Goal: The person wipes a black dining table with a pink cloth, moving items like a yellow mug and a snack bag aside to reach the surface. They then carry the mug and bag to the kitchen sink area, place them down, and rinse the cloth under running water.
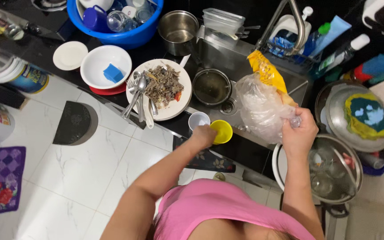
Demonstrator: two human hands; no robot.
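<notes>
Two hands are working at the sink edge in the head view. The left hand (204, 135) is closing around a small yellow cup (222, 131), gripping it at its 9 o'clock side, just beside a small white cup (198, 119) on the dark table (156, 51). The right hand (299, 133) is pinching shut on the gathered neck of a clear plastic bag (259, 106), which is hanging over the sink (241, 66) with a yellow wrapper (267, 71) showing at its 12 o'clock end.

At 9 o'clock from the yellow cup, a white plate (176, 106) is holding dark food scraps (163, 84) and a bundle of spoons (138, 91). Further toward 9 o'clock, a white bowl (96, 60) is holding a blue sponge (113, 73). A steel pot (211, 86) is sitting inside the sink at 12 o'clock from the cups. A blue basin (125, 38) full of dishes is standing at 11 o'clock. Below the right hand, a lidded pan (334, 173) is holding glasses.
</notes>
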